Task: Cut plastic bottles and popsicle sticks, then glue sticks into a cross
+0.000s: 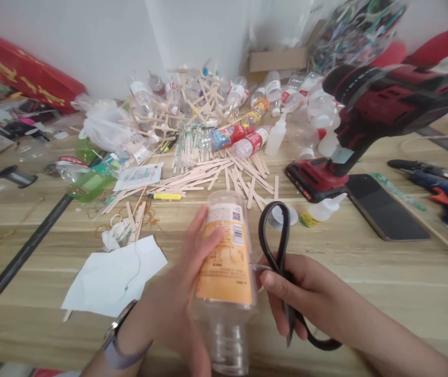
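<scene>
The left hand (pixel 177 296) is curled around the left side of a clear, orange-labelled bottle (pixel 227 256), held over the near part of the tabletop (pixel 396 277); the right hand (pixel 310 290) grips black scissors (pixel 286 275) just right of the bottle, handles spread apart. Caution: the scissors could slip toward the left hand, since the bottle's wall is curved and looks smooth; excess squeeze could dent the thin plastic, and a loose hold could let it roll. The bottle's long axis runs near to far, narrower end near, wider end pointing away toward loose sticks (pixel 208 173). Beyond and right, a drill (pixel 365 125) stands on its battery (pixel 318 178).
</scene>
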A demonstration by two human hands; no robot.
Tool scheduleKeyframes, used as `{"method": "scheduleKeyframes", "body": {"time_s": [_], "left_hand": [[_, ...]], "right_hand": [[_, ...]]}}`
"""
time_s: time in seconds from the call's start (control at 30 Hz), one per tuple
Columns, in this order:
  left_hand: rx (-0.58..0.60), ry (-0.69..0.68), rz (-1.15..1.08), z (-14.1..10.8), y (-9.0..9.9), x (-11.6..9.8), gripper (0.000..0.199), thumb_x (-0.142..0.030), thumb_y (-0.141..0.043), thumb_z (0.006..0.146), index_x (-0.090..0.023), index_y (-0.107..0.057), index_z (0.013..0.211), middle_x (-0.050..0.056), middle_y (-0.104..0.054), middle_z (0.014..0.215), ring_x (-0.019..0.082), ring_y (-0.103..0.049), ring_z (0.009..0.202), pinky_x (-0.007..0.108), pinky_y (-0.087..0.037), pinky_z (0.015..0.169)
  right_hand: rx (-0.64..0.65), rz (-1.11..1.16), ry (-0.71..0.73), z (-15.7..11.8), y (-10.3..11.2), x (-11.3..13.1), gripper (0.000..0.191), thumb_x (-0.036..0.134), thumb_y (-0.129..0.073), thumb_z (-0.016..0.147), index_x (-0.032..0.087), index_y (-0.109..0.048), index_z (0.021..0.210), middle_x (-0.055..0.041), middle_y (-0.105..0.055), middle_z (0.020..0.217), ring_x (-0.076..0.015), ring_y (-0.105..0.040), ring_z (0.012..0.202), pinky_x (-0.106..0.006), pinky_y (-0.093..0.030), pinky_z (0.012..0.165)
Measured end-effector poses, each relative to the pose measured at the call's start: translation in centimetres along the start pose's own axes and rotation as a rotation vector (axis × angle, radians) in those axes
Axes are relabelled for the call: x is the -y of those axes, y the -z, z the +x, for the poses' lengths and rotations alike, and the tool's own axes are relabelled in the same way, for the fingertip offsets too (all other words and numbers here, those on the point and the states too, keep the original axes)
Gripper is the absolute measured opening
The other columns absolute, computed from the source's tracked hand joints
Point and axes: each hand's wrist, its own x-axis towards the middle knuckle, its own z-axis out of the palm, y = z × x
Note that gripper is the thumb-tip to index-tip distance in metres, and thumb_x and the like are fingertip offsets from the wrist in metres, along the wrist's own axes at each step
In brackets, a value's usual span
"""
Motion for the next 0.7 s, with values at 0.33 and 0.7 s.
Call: {"method": "scheduleKeyframes", "body": {"time_s": [0.33,0.7], "left_hand": [[-0.126,-0.314,0.491,1.8,-0.3,-1.8,0.054,-0.013,-0.074,0.080,-0.038,-0.064,0.128,0.004,-0.064,0.135,0.026,-0.062,0.119,0.037,-0.048,0.101],[-0.471,0.063,-0.353,3.7,-0.8,-2.3,0.053,-0.052,-0.078,0.070,-0.023,-0.066,0.112,0.007,-0.074,0.104,0.028,-0.070,0.094,0.038,-0.058,0.078]], "right_hand": [[0.145,0.368,0.086,0.5,0.6,0.0,0.055,0.071,-0.061,0.079,0.017,-0.056,0.080,0.0035,-0.058,0.043,-0.0045,-0.037,0.027,-0.013,-0.029,0.028],[0.140,0.247,0.177,0.3,-0.1,-0.5,0.059,0.075,-0.053,0.082,0.017,-0.057,0.094,0.0033,-0.060,0.049,-0.0072,-0.044,0.033,-0.017,-0.037,0.035]]}}
